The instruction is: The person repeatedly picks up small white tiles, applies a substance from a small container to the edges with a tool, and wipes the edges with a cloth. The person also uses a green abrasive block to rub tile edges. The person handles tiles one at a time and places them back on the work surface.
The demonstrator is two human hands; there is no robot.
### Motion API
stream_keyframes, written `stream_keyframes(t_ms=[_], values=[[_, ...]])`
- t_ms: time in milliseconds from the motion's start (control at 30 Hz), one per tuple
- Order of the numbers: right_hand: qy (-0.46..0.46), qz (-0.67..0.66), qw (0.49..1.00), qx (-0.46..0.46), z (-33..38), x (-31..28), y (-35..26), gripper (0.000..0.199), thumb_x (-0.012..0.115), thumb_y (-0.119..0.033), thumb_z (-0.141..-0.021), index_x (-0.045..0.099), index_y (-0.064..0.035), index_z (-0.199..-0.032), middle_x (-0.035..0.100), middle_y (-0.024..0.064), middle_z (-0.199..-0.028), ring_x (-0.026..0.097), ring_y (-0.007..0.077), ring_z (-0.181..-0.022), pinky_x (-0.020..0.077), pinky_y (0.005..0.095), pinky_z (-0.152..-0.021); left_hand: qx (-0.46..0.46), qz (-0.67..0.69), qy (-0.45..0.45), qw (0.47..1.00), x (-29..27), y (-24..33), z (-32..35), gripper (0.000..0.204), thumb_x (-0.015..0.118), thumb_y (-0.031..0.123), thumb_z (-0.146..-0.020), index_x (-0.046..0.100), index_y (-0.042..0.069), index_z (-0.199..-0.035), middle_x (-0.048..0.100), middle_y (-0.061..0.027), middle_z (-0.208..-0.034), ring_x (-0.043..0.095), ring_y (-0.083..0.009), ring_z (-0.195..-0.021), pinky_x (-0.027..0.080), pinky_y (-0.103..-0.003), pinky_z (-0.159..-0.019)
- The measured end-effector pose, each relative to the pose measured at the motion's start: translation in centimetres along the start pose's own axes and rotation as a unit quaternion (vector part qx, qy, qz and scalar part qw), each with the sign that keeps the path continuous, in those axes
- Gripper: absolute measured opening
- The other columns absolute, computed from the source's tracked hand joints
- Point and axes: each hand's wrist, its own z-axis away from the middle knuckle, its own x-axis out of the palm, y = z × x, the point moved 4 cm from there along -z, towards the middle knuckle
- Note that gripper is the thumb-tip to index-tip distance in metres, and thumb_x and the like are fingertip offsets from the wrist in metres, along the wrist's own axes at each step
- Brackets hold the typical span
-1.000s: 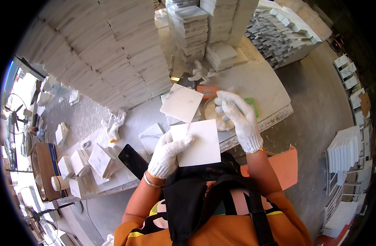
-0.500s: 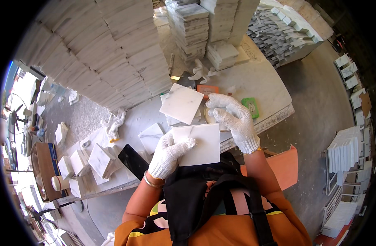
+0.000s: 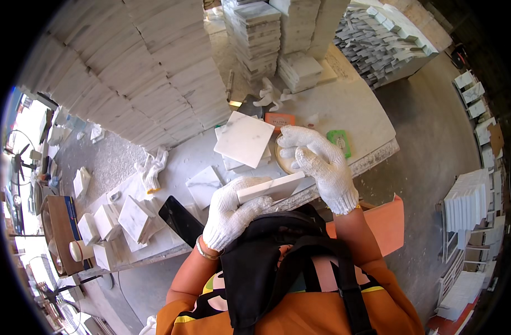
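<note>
My left hand (image 3: 231, 212), in a white knit glove, grips a white marble tile (image 3: 272, 187) between thumb and fingers. The tile is tipped so that one narrow edge faces up. Just right of it, my right hand (image 3: 322, 164), also gloved, has its fingers curled in toward the thumb; whatever they may hold is hidden. Beyond the hands, a square grey-veined tile (image 3: 245, 138) lies turned on top of a few others. Partly behind the right hand is a round shallow dish (image 3: 281, 159). Another tile (image 3: 204, 187) lies beside the left hand.
Tall tile stacks (image 3: 127, 67) rise at the far left. A black phone (image 3: 180, 219) lies by my left wrist. Orange (image 3: 280, 120) and green (image 3: 338, 143) boxes sit beyond the right hand. A loose glove (image 3: 152, 169) and several tile blocks (image 3: 135, 219) occupy the table's left.
The tile in my left hand has tilted from showing its broad face to showing its narrow edge. My right hand stays curled close by, nearly in place.
</note>
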Motion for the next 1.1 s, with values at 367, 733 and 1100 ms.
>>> stream_keyframes(t_ms=[367, 733, 1100], values=[[0.087, 0.087, 0.992, 0.042, 0.7, -2.0, 0.4, 0.038, 0.07, -0.009, -0.091, 0.065, -0.0018, -0.128, 0.069, 0.0114, -0.12, 0.065, 0.0172, -0.107, 0.0509, 0.0301, -0.094, -0.084, 0.191, 0.07, 0.975, -0.1, -1.5, 0.7, 0.038, 0.074, 0.013, -0.09, 0.065, -0.004, -0.123, 0.072, -0.0105, -0.11, 0.068, -0.0189, -0.097, 0.053, -0.032, -0.088], [0.101, 0.022, 0.991, 0.09, 1.2, -2.7, 0.7, 0.035, 0.068, -0.01, -0.094, 0.066, 0.0001, -0.127, 0.07, 0.009, -0.118, 0.062, 0.0142, -0.109, 0.0484, 0.0291, -0.097, -0.124, 0.448, 0.063, 0.883, 0.4, -3.0, -0.3, 0.045, 0.071, 0.01, -0.092, 0.056, -0.006, -0.132, 0.067, -0.0106, -0.12, 0.066, -0.0181, -0.105, 0.053, -0.033, -0.095], [-0.086, 0.011, 0.995, 0.053, -0.1, -0.1, 1.7, 0.058, 0.077, -0.022, -0.088, 0.056, 0.0034, -0.136, 0.058, 0.012, -0.136, 0.059, 0.0202, -0.118, 0.0502, 0.0335, -0.098, -0.168, 0.436, 0.065, 0.882, 1.3, -2.9, -0.5, 0.044, 0.071, 0.009, -0.091, 0.057, -0.005, -0.131, 0.067, -0.0109, -0.119, 0.067, -0.0187, -0.105, 0.054, -0.033, -0.096]])
